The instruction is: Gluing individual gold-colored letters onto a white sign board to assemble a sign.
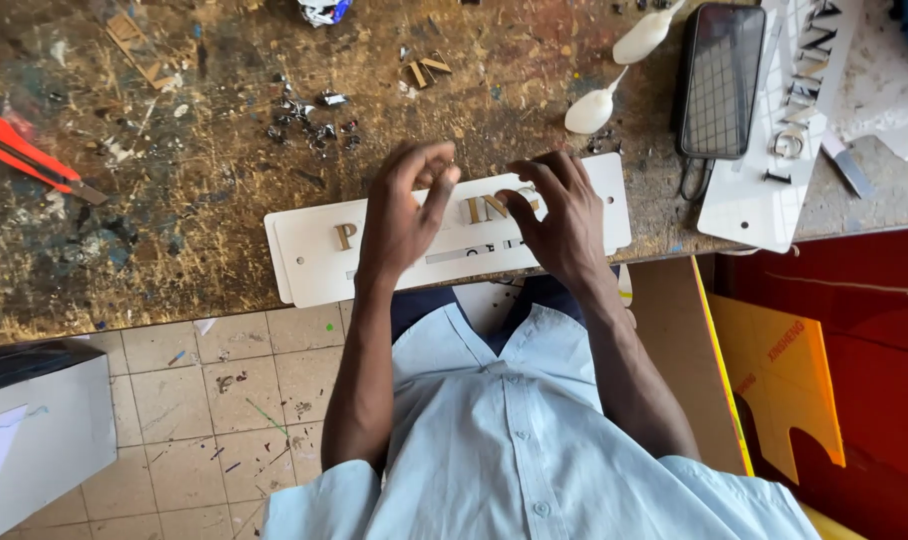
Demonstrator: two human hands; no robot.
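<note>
White plastic is what we work on: a long sign plate (319,250) lies at the near edge of the scarred wooden workbench (194,190), with gold cut-out letters (346,236) stuck along it. In the head view our left hand (402,215) hovers over the middle of the plate, fingers spread and curled, gripping nothing. Our right hand (562,215) rests just beside it, fingertips pressing down on a gold letter near the plate's right part. A phone (721,80) lies farther off beside a second white sign (764,200), two white spoons (614,75) near them, a red cutter (24,150) at the far left.
</note>
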